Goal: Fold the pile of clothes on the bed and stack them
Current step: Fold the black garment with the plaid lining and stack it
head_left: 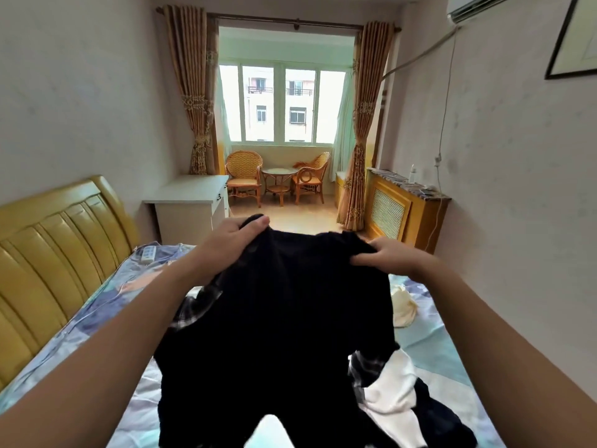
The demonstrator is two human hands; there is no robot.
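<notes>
Clothes sit in a loose pile on the bed (452, 360), and one piece, a black garment (277, 318), is held up above them in both hands. The left hand (232, 240) grips its upper left edge, thumb on top and fingers (258, 225) curled round a bunched fold. The right hand (387, 255) grips the upper right edge, its fingers (363, 260) closed over the gathered cloth. Between the hands the top edge sags a little, and the rest hangs down toward the camera, hiding much of what lies under it.

Beneath the black garment, a plaid piece (193, 307) in black and white shows at the left. At the lower right, a white piece (392, 392) lies against more dark cloth (436, 412). A cream-coloured item (403, 307) lies apart on the bed, just below the right wrist.

The bed has a blue and turquoise patterned sheet and a padded yellow headboard (55, 253) along the left. A white remote control (148, 253) lies near the headboard. Past the bed stands a white counter (187, 202); beyond it, two wicker chairs (244, 176) flank a small round table (279, 182) under a bright window (281, 101) framed by gold curtains (190, 92). A wooden radiator cover (400, 208) stands against the right wall.
</notes>
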